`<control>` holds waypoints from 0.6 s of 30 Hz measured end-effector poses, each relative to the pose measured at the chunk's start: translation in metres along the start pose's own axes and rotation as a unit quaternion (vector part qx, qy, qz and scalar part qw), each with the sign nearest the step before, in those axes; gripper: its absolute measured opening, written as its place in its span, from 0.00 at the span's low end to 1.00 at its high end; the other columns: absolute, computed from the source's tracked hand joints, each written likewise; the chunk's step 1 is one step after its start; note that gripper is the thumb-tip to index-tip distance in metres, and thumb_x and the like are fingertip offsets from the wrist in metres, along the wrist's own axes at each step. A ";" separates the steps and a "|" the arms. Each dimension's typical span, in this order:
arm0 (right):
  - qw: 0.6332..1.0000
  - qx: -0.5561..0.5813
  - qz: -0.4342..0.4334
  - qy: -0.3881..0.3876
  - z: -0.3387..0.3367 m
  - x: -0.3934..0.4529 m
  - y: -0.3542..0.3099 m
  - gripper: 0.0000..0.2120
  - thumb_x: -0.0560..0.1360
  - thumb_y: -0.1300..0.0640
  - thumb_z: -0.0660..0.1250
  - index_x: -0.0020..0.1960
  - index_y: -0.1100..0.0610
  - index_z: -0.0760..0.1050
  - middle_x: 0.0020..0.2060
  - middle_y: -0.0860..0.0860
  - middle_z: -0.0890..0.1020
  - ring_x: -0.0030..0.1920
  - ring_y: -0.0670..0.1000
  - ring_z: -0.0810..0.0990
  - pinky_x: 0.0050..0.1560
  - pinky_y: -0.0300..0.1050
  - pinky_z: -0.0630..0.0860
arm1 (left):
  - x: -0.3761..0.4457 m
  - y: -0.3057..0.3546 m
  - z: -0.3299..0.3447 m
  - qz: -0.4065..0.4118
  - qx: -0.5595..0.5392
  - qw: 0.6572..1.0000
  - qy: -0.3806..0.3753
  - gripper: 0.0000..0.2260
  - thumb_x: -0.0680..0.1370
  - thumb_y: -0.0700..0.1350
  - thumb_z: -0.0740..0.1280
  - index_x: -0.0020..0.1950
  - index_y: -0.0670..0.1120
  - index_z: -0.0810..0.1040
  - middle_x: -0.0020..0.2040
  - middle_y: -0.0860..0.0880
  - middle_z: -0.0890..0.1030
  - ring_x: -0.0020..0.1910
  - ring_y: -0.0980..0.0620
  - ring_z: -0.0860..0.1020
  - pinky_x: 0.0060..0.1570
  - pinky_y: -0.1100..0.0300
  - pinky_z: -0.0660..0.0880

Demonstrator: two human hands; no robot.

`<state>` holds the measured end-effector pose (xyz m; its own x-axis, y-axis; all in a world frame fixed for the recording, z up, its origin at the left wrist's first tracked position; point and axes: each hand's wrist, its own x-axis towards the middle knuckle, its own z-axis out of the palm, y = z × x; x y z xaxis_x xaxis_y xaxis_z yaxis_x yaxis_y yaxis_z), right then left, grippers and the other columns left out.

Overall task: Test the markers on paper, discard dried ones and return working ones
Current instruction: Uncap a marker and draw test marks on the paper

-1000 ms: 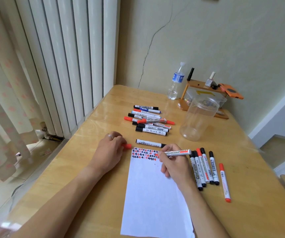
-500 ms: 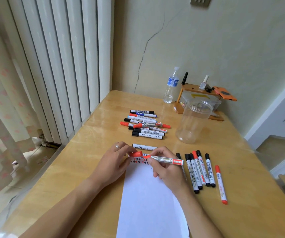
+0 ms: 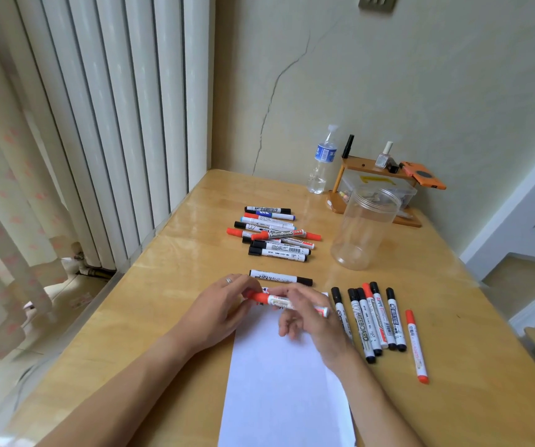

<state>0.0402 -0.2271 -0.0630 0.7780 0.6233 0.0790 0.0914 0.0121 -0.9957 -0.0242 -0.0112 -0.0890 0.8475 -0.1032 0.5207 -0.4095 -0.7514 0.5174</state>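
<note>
A red-capped whiteboard marker (image 3: pixel 287 302) lies level above the top of the white paper sheet (image 3: pixel 287 379). My left hand (image 3: pixel 219 309) pinches its red cap end. My right hand (image 3: pixel 308 312) grips the white barrel. Both hands hide most of the red and black test marks at the paper's top edge. A pile of several markers (image 3: pixel 274 233) lies further back on the table. A row of several markers (image 3: pixel 371 321) lies right of the paper, with a lone red one (image 3: pixel 416 346) beyond it. One black marker (image 3: pixel 280 277) lies just behind my hands.
An open clear plastic jar (image 3: pixel 364 227) stands upright at the right rear. Behind it are a water bottle (image 3: pixel 322 161) and a small wooden shelf (image 3: pixel 376 182) with small items. A radiator and curtain run along the table's left edge.
My right hand lifted the marker off the paper and turned it level. My left hand brought the red cap to its tip, and the cap now sits on the marker.
</note>
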 end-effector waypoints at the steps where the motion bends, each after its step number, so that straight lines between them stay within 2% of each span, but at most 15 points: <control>1: 1.000 0.025 0.012 -0.009 -0.002 0.000 0.000 0.22 0.77 0.42 0.63 0.59 0.56 0.83 0.44 0.58 0.86 0.36 0.60 0.82 0.34 0.44 0.74 | 0.001 -0.001 0.000 -0.009 -0.001 1.000 0.009 0.06 0.81 0.44 0.63 0.57 0.51 0.75 0.51 0.58 0.78 0.49 0.60 0.74 0.47 0.66 0.70; 3: 0.998 0.054 0.032 -0.012 -0.007 0.001 0.000 0.20 0.79 0.47 0.60 0.61 0.58 0.81 0.51 0.62 0.86 0.40 0.63 0.84 0.36 0.45 0.76 | 0.002 -0.004 0.000 -0.020 -0.001 1.000 0.019 0.07 0.82 0.41 0.66 0.57 0.50 0.76 0.50 0.58 0.78 0.49 0.61 0.74 0.47 0.69 0.68; 6: 0.999 0.025 0.042 0.019 -0.013 0.003 0.001 0.11 0.78 0.56 0.65 0.56 0.56 0.83 0.48 0.61 0.86 0.36 0.58 0.82 0.35 0.43 0.75 | 0.001 -0.010 0.001 -0.031 0.001 0.999 0.015 0.10 0.82 0.39 0.67 0.61 0.50 0.77 0.51 0.58 0.76 0.48 0.62 0.73 0.47 0.70 0.68; 8: 0.999 -0.010 0.049 0.007 -0.018 0.004 0.003 0.09 0.81 0.61 0.68 0.55 0.53 0.85 0.48 0.59 0.87 0.36 0.56 0.83 0.35 0.43 0.76 | 0.001 -0.014 0.001 -0.032 0.003 0.999 0.012 0.11 0.83 0.42 0.66 0.65 0.49 0.79 0.51 0.57 0.75 0.48 0.61 0.73 0.49 0.70 0.69; 10: 0.997 -0.065 0.050 -0.005 -0.020 0.004 0.005 0.11 0.81 0.65 0.68 0.57 0.52 0.85 0.47 0.55 0.87 0.38 0.56 0.85 0.35 0.43 0.76 | 0.002 -0.015 0.001 -0.032 0.003 0.999 0.004 0.11 0.84 0.49 0.63 0.64 0.49 0.80 0.51 0.55 0.75 0.49 0.59 0.74 0.51 0.69 0.70; 14: 0.972 -0.231 -0.022 0.029 -0.018 0.003 0.010 0.11 0.76 0.58 0.75 0.55 0.44 0.82 0.47 0.45 0.85 0.41 0.49 0.83 0.42 0.43 0.79 | 0.002 -0.012 0.007 -0.020 0.051 0.998 -0.024 0.16 0.84 0.54 0.56 0.60 0.48 0.78 0.50 0.53 0.75 0.50 0.54 0.73 0.48 0.65 0.68; 16: 0.950 -0.305 -0.050 0.041 -0.014 0.002 0.012 0.11 0.74 0.55 0.77 0.52 0.43 0.80 0.46 0.41 0.84 0.43 0.46 0.81 0.41 0.38 0.77 | 0.002 -0.010 0.010 -0.011 0.071 0.997 -0.042 0.18 0.83 0.55 0.54 0.60 0.47 0.78 0.50 0.52 0.75 0.51 0.52 0.73 0.48 0.62 0.69; 18: 0.941 -0.329 -0.065 0.055 -0.012 0.001 0.015 0.10 0.74 0.57 0.77 0.50 0.45 0.79 0.44 0.39 0.83 0.44 0.44 0.81 0.39 0.33 0.73 | 0.002 -0.009 0.011 -0.001 0.078 0.996 -0.052 0.19 0.84 0.55 0.53 0.59 0.46 0.78 0.50 0.51 0.76 0.51 0.51 0.74 0.48 0.62 0.69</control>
<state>0.0501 -0.2355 -0.0768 0.7893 0.5656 0.2389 0.5276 -0.4257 -0.7351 -0.0149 -0.0117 -0.0996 0.8817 -0.1626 0.4429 -0.3574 -0.8431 0.4018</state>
